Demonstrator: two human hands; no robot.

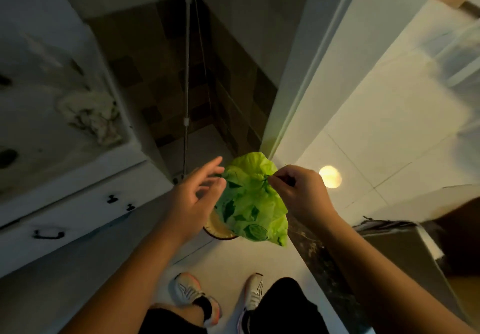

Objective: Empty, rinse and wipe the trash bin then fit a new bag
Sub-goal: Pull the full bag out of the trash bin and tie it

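From the head camera, looking straight down past the person's arms: the right hand point(298, 191) holds a thin, crinkled bright-green plastic bag point(253, 204) up above the floor, its grip pressed together in a pinch on the bag's upper edge, thumb against fingertips. Holding it by the rim like that lets the rest of the film hang and unfold under its own weight, which looks like the point: the bag has to be opened before it can line anything.

The left hand point(201, 193) is beside the bag's other edge with its grip spread, fingers loose and apart, holding nothing; the fingertips are at or just short of the plastic, and I cannot tell if they touch. I take it to be reaching for the opposite rim, to pull the mouth apart.

Directly under the hanging bag, the small round bin with a pale inside and dark rim point(220, 231) stands on the white tiled floor point(363, 152), mostly hidden by the green film. It sits in the corner by the white cabinet with black handles point(78, 219), just ahead of the person's pale trainers point(187, 293). Positioned so, the bag can drop straight in. The bin looks empty where it shows, so this seems the closing step, fitting the liner.
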